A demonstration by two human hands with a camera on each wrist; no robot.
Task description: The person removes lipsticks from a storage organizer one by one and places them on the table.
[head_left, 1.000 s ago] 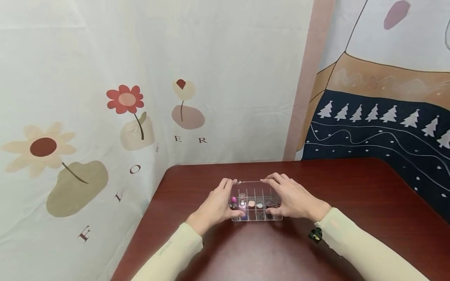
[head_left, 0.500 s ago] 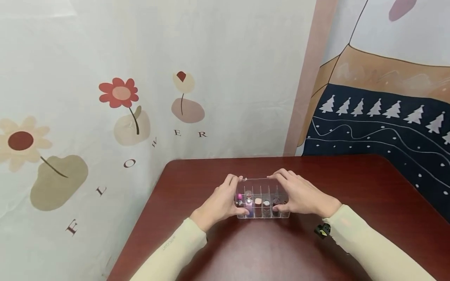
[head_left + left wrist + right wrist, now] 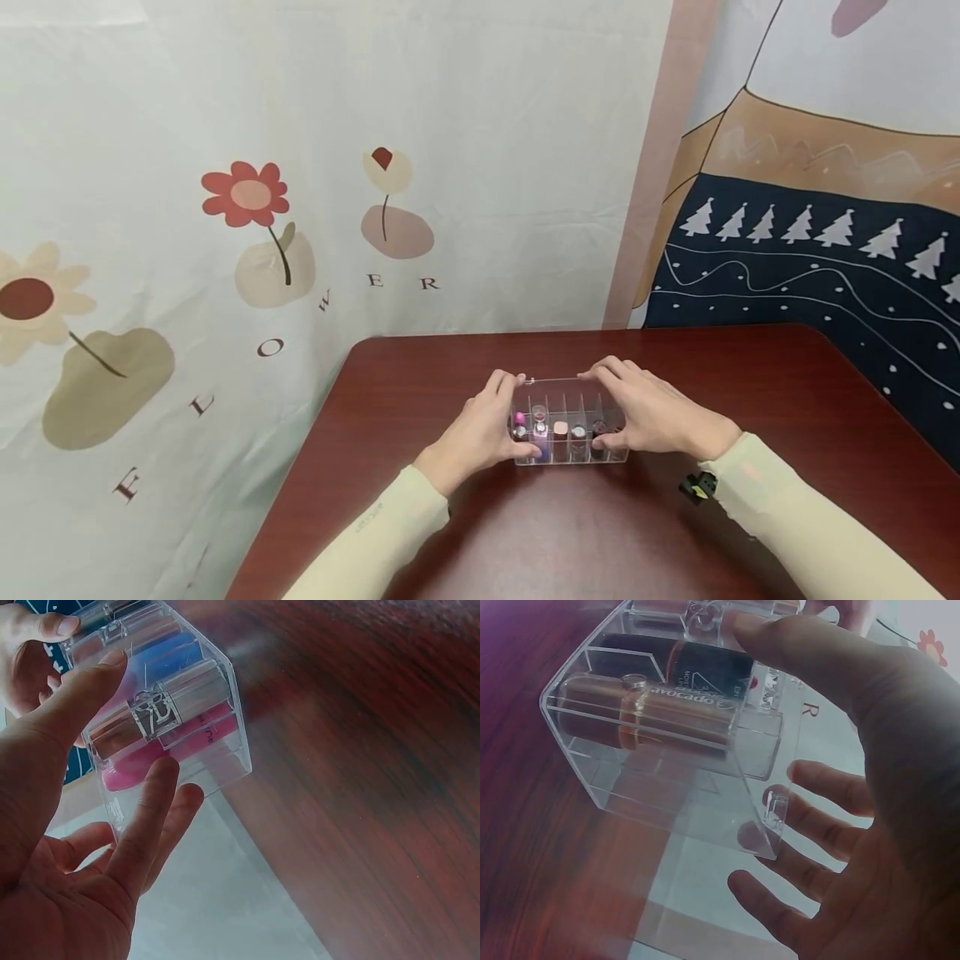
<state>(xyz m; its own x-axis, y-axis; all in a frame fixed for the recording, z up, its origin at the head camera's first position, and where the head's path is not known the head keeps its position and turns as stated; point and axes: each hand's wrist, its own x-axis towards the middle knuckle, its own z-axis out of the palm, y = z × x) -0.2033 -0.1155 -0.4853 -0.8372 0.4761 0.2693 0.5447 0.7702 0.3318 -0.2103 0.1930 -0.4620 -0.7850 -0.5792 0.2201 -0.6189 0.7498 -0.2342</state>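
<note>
A clear plastic lipstick organizer (image 3: 572,463) with a row of compartments stands on the table, between both hands. My left hand (image 3: 474,435) grips its left end, thumb across the front and fingers at the back edge. The right hand (image 3: 663,410) grips the other end the same way. Several lipsticks sit inside, among them one with a peach-coloured top (image 3: 560,428). In the left wrist view a pink tube (image 3: 135,765) and a blue one (image 3: 166,658) show through the wall. A brown tube (image 3: 682,718) lettered "avocado" and a black tube (image 3: 709,669) appear in the right wrist view.
The dark red wooden table (image 3: 540,533) extends around the organizer. Behind and to the left hangs a pale cloth (image 3: 495,167) printed with flowers and letters. A dark blue cloth (image 3: 795,275) with white trees hangs at the right. A small black device (image 3: 699,487) is on the right wrist.
Both hands and the organizer have shifted a little to the right along the table. The grip looks the same. The head view has tilted slightly down.
</note>
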